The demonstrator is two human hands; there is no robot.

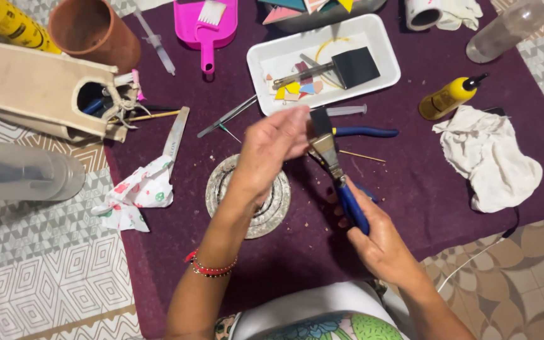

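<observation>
My right hand (376, 236) grips the blue handles of a pair of metal nippers (335, 167), jaws pointing up and away from me. My left hand (269, 151), with a red bead bracelet at the wrist, hovers over a round grey disc (275, 211) on the purple cloth; its fingertips pinch something small at the nipper jaws, hidden by the fingers. Beyond the hands stands a white tray (382, 47) with coloured tile pieces and a black foam brush (351, 66).
On the purple cloth (410, 189) lie a second blue-handled tool (363, 132), a syringe (347, 110), a yellow glue bottle (448, 97), a white rag (492, 157), a pink dustpan (206, 25), a terracotta pot (92, 28), a beige pouch (39, 91) and crumpled printed paper (136, 192).
</observation>
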